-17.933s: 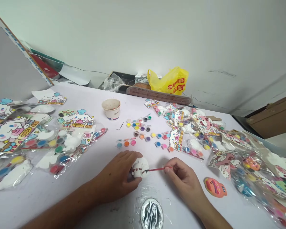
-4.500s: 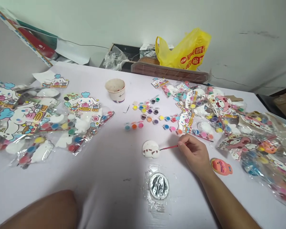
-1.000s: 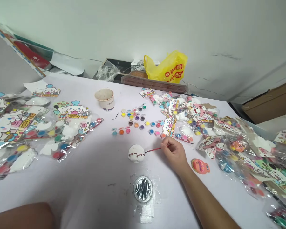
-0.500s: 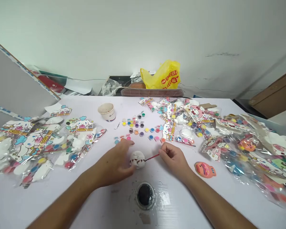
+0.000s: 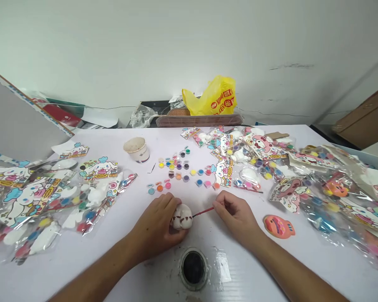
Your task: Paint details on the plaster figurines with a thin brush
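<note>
A white plaster figure (image 5: 185,218) with dark brown painted marks sits in the middle of the table. My left hand (image 5: 159,222) is closed around its left side, thumb in front and fingers behind. My right hand (image 5: 234,212) pinches a thin red paintbrush (image 5: 204,211), whose tip points left and meets or nearly meets the figure's right side. Beyond the hands are small paint pots in strips, among them a strip with teal, orange and pink (image 5: 159,187) and a strip with brown and orange (image 5: 178,176).
A round dark hole (image 5: 193,267) with a pale rim lies in front of me. A paper cup (image 5: 136,149) stands behind left. Bagged plaster kits cover the left (image 5: 40,205) and right (image 5: 321,201) sides. An orange painted piece (image 5: 279,226) lies near my right forearm.
My left hand has gone from hovering open beside the plaster figure to gripping it, and the figure has turned or tilted. The brush stays in my right hand. The view has shifted slightly.
</note>
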A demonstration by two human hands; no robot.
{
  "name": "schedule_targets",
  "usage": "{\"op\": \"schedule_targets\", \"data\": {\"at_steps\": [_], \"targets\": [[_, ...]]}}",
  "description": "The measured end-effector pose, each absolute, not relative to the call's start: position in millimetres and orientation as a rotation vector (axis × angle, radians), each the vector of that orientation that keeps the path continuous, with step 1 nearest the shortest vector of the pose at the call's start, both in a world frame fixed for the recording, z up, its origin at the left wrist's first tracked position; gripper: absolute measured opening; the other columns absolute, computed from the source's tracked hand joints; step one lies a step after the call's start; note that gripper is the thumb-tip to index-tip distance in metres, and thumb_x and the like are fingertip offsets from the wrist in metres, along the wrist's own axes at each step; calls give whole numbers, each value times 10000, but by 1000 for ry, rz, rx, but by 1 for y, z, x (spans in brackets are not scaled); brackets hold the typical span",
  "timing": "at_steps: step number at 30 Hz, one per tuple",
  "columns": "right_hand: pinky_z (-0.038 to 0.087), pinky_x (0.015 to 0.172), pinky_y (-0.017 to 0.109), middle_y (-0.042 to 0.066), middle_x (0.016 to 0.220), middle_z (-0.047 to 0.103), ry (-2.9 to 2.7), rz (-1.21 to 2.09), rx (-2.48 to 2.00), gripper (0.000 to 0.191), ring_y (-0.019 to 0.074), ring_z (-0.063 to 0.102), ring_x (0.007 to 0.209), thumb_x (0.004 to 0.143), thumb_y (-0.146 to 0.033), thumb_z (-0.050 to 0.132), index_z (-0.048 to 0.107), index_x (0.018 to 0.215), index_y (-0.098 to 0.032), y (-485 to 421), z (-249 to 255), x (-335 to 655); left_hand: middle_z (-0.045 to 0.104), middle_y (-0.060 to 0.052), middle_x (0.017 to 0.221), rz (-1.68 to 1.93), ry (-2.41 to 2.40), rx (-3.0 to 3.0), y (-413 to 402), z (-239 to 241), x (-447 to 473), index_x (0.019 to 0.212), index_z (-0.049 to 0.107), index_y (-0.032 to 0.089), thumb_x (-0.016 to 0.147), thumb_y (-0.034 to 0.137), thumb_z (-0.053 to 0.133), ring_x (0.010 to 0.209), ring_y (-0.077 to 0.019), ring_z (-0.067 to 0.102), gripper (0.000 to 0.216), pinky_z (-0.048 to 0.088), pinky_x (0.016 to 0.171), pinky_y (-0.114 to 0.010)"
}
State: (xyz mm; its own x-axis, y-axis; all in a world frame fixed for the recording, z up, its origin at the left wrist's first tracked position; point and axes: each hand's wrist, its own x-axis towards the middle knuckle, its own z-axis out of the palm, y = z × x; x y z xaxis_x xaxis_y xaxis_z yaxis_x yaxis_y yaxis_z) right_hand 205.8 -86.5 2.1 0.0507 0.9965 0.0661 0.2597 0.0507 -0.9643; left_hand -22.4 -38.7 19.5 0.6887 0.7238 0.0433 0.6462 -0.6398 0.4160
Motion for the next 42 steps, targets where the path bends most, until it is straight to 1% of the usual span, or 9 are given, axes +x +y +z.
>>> {"op": "schedule_targets", "data": {"at_steps": [3,7,11,17,20,27,29,35,42], "targets": [[262,507,252,-53,579,341,-1346,963,-1381,280,128,312,545,904,-376,513,469,685,-208,-88,2,206,509,-50,943,357,1068,2468,-37,18,-22,1024,472,200,767,281,619,830,-235,514,307,451,725,-375],[264,508,257,-49,592,362,-1316,958,-1363,284,132,319,545,924,-417,500,494,727,-212,-89,3,207,496,-45,980,433,1073,2356,-34,18,-23,1060,437,214,757,261,627,830,-220,522,361,466,714,-355],[286,522,258,-36,623,411,-1299,970,-1354,291,140,360,569,942,-436,487,502,750,-217,-90,4,209,490,-55,1023,487,1067,2304,-33,16,-23,1088,416,228,756,264,636,870,-229,525,400,477,737,-358],[296,514,254,-39,611,406,-1267,983,-1431,312,139,363,554,956,-463,470,504,762,-221,-93,0,213,483,-65,1067,508,1073,2233,-34,11,-23,1110,408,244,742,263,666,922,-253,528,450,482,786,-382],[303,512,256,-31,612,423,-1264,979,-1477,333,143,376,553,954,-481,466,507,752,-219,-94,-3,215,478,-66,1079,499,1082,2192,-36,10,-24,1101,402,245,727,220,670,942,-255,525,461,480,813,-389],[311,499,258,-36,573,411,-1309,907,-1467,406,142,372,524,910,-557,496,489,689,-216,-93,4,209,433,-49,1053,541,1081,2234,-43,10,-25,1105,391,235,690,157,640,905,-229,518,490,482,768,-362],[319,506,259,-34,575,412,-1318,869,-1447,432,143,373,527,904,-579,491,480,672,-215,-92,6,207,421,-45,1037,575,1092,2255,-42,11,-24,1082,401,225,674,148,639,864,-212,513,478,482,739,-348],[299,510,268,-34,566,395,-1353,790,-1416,457,146,362,532,906,-579,485,442,631,-217,-89,3,211,418,-44,1043,564,1098,2283,-38,10,-23,1071,407,221,689,197,650,823,-195,504,454,465,694,-324],[313,533,272,-36,578,388,-1382,839,-1386,445,151,367,546,924,-554,468,439,635,-216,-85,3,209,437,-41,1046,525,1099,2246,-36,12,-25,1052,401,219,701,244,665,837,-198,518,440,463,661,-311]]}}
